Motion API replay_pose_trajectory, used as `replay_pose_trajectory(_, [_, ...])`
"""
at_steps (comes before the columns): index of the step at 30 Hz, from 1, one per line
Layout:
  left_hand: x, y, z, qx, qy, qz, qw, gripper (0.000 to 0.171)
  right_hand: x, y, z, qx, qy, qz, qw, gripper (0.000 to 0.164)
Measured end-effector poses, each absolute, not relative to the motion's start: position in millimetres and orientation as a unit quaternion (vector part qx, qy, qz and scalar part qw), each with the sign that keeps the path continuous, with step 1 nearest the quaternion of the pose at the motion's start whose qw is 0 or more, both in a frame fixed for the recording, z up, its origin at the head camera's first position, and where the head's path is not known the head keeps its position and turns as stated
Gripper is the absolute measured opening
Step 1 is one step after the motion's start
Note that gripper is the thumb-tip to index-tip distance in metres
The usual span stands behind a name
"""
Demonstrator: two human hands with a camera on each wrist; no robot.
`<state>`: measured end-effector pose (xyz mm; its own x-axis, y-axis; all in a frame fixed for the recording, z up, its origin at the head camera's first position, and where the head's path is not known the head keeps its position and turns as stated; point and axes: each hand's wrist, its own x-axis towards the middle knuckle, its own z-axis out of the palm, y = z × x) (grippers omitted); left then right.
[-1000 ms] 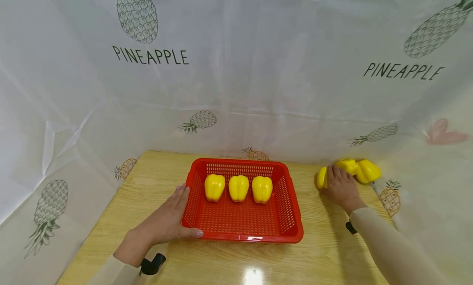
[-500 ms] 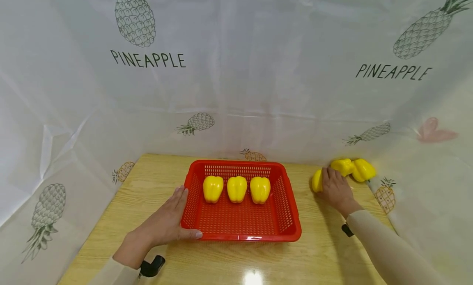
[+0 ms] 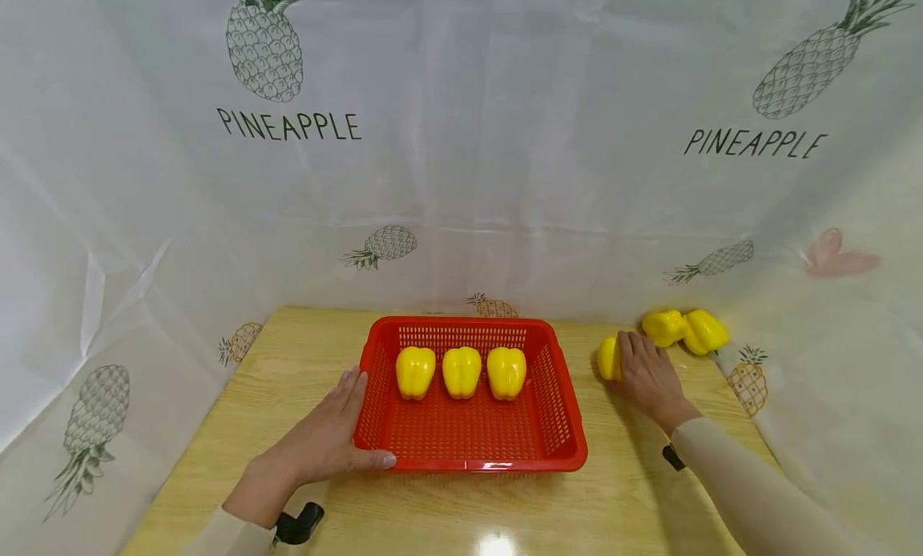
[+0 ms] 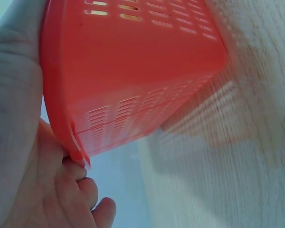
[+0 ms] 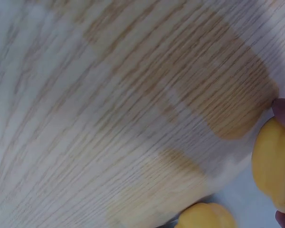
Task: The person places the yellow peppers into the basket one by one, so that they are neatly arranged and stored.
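Note:
In the head view, my left hand (image 3: 320, 440) lies against the left side of a red plastic basket (image 3: 570, 412), fingers straight along the rim and thumb on its front edge. The left wrist view shows the fingers beside the basket's slotted wall (image 4: 142, 61). Three yellow bell peppers (image 3: 461, 372) stand in a row inside. To the right of the basket, my right hand (image 3: 652, 384) grips another yellow bell pepper (image 3: 609, 358). In the right wrist view, that pepper (image 5: 274, 164) sits between thumb and fingers, partly cut off by the frame edge.
Two more yellow bell peppers (image 3: 685, 330) lie together at the table's back right corner. The wooden table (image 3: 404, 512) meets a pineapple-print sheet (image 3: 505, 139) at the back and sides. A black device (image 3: 298, 524) is strapped at the left wrist.
My right hand has moved slightly left and nearer with its pepper, away from the two at the corner. The left hand stays on the basket; the head view has shifted a little.

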<state>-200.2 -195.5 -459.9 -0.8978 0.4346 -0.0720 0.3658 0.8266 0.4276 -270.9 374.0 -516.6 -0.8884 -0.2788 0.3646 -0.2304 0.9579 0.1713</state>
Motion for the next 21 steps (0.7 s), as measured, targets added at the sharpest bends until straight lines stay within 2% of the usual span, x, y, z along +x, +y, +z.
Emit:
replay_pose_trajectory(11, [-202,-197,-457,0.217,0.955,0.190,0.073,0.143,-267,373,-507,0.148,-0.963,-0.080,0.213,0.100])
replay_pose_trajectory(21, [-202,-194,-460,0.215,0.955,0.192,0.069,0.139,-262,369,-474,0.150,-0.967,-0.092,0.183,0.105])
